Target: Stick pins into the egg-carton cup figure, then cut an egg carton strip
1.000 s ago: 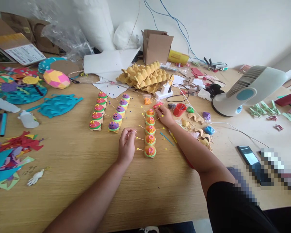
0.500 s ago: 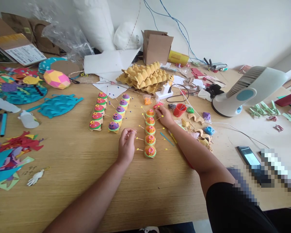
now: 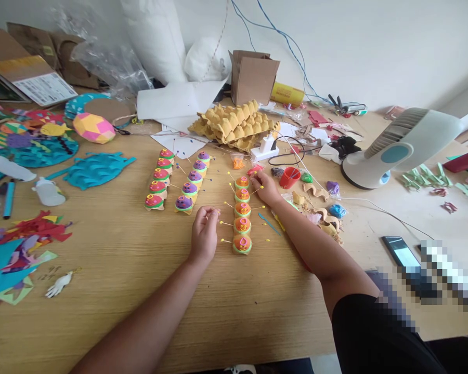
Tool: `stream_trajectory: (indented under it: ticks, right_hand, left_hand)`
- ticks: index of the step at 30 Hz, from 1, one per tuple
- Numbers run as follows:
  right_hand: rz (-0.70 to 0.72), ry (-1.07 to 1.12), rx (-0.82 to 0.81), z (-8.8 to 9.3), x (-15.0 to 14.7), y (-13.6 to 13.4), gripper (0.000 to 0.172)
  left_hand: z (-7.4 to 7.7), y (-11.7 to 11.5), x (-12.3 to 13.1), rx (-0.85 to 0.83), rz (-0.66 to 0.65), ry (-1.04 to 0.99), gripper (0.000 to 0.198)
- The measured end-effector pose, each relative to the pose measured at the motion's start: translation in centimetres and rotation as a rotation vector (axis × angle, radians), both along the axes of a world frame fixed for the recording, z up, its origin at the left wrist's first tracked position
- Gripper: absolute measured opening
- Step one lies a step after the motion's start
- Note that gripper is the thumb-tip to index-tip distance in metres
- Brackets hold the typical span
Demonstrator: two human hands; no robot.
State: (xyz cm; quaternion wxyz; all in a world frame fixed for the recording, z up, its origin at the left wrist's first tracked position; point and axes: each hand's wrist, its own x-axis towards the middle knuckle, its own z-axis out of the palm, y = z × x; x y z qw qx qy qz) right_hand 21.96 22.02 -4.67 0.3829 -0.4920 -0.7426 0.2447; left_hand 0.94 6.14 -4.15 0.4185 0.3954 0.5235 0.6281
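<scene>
An orange egg-carton strip point(image 3: 242, 210) with several decorated bumps and yellow-tipped sticks at its sides lies on the wooden table. Left of it, my left hand point(image 3: 206, 228) has thumb and fingers pinched together; what they hold, if anything, is too small to name. My right hand point(image 3: 265, 188) is beside the strip's far right end, its fingers closed near a yellow-tipped stick; their contents cannot be made out. A purple strip point(image 3: 191, 183) and a red strip point(image 3: 158, 179), both with blue-tipped sticks near them, lie farther left.
Yellow egg trays point(image 3: 234, 124) and a white power strip point(image 3: 264, 149) are behind the hands. On the right are a red cup point(image 3: 289, 177), clay bags, a fan point(image 3: 398, 150) and a phone point(image 3: 407, 265). Paper scraps point(image 3: 19, 254) and a small bottle point(image 3: 50, 191) lie left.
The view has shifted very slightly, so objects on the left sit a little farther right. Both hands keep nearly the same pose beside the orange strip.
</scene>
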Motion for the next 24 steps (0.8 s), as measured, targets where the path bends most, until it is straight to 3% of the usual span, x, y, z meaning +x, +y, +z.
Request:
stream_trajectory:
  ticks: [24]
  right_hand:
    - [-0.021,0.134,-0.082,0.94,-0.24,-0.48,0.025]
  left_hand:
    - [0.06,0.00,0.00,-0.013,0.004,-0.004,0.020]
